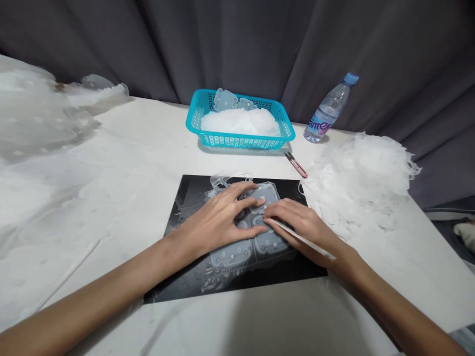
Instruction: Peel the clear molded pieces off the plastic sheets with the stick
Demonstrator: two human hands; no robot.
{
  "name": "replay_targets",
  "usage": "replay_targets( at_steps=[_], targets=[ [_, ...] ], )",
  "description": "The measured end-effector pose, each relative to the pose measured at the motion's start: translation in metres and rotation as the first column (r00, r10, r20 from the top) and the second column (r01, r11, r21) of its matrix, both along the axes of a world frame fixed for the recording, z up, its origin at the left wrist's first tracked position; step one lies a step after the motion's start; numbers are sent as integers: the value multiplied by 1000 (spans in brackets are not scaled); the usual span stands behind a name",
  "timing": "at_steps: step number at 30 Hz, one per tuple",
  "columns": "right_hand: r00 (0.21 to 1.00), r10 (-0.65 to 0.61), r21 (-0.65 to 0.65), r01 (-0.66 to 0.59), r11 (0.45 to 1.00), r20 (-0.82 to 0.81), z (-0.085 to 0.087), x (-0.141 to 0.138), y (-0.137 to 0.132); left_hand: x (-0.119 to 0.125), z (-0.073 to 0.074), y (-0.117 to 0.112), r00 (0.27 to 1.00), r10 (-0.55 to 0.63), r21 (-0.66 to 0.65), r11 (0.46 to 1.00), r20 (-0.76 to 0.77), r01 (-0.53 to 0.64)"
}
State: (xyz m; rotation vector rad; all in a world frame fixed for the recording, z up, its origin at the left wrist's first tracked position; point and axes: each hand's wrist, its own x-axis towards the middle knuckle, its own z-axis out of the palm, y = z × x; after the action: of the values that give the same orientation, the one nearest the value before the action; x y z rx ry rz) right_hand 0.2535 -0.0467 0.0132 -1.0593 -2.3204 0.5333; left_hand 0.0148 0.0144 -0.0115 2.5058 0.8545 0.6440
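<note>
My left hand (217, 217) spreads flat, likely steadying the translucent sheet (269, 241) toward the far edge of the black mat (193, 193). My right hand (308, 223) pinches a slim white tool (304, 241), likely for control.

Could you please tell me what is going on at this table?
Someone's left hand is spread over translucent pieces on a black mat, while the right hand, also over them, grips a slim white tool. Behind the mat, a turquoise basket holds a white heap; a pale pile sits to the right.
</note>
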Motion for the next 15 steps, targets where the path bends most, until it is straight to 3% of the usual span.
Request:
replay_targets(
  at_steps=[3,8,15],
  targets=[
    [1000,-9,-32,10,999,26,7,9,1,0,1,0,1000,0,-12,1000,-27,-1],
    [996,-38,-140,27,990,-77,7,17,1,1,3,1,999,9,-33,999,-34,-10],
    [997,25,-78,-30,996,-71,2,9,3,1,1,1,1000,7,-25,1000,14,-7]
  ],
)
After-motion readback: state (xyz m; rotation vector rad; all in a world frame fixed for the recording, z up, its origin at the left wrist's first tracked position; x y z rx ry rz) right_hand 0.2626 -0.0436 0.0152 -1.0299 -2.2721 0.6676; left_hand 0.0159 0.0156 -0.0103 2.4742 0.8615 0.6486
